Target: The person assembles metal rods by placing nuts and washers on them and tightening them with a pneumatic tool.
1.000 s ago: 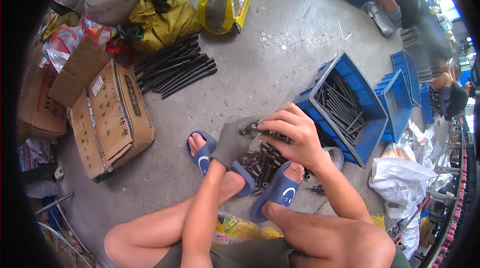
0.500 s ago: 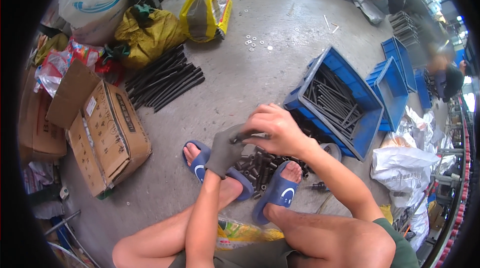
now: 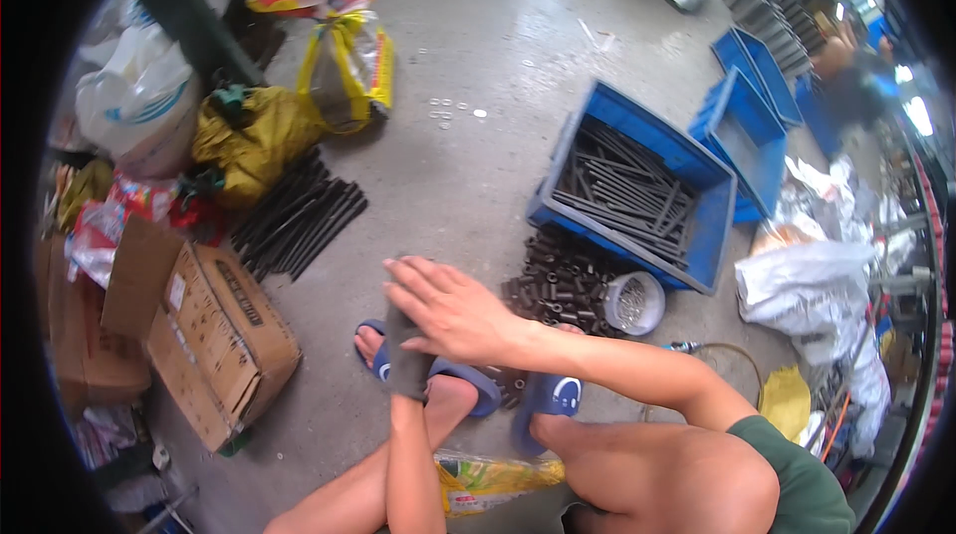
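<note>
On the floor between the sandals [image 3: 543, 400], the right hand [image 3: 448, 310] is lying flat, fingers spread and grasping nothing, over the gloved left hand [image 3: 406, 360], whose grip I cannot tell, with the sleeves [image 3: 558, 280] heaped within reach beside the crate [image 3: 717, 235].

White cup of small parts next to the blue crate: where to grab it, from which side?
Take the white cup by its rim from above, probably on the lower right side. It stands upright and open, filled with small parts; the blue crate crowds its upper side and the pile of dark sleeves its left.
</note>
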### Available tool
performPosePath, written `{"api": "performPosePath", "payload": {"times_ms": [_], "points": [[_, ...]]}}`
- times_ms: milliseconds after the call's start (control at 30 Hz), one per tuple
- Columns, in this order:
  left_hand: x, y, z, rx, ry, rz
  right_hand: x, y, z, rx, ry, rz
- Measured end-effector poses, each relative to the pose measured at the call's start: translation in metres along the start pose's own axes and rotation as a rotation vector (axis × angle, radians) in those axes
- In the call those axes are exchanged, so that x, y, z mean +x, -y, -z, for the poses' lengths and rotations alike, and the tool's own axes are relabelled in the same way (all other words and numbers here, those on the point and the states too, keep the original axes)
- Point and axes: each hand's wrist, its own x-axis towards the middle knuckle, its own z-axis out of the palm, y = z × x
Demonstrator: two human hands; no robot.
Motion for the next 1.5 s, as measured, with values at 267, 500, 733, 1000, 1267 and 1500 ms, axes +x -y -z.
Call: {"api": "performPosePath", "payload": {"times_ms": [267,500,733,1000,1267,1500], "points": [[-0.010,-0.014,0.008,-0.409,-0.141,0.042,-0.020,0.015,0.026,0.474,-0.133,-0.066],[0.009,-0.097,-0.003,-0.569,-0.243,0.076,-0.212,-0.067,0.076,-0.009,-0.352,-0.856],[0.027,-0.049,-0.021,-0.442,-0.400,-0.050,-0.283,-0.128,0.042,-0.417,0.399,-0.990],[0.031,-0.047,-0.024,-0.478,-0.312,-0.031,-0.297,-0.149,0.044,-0.339,0.485,-0.867],[0.012,-0.067,-0.045,-0.402,-0.296,-0.127,-0.303,-0.139,0.054,-0.220,0.299,-0.739],[0.014,-0.073,-0.045,-0.290,-0.190,-0.181,-0.284,-0.125,0.089,0.030,0.118,-0.942]]}}
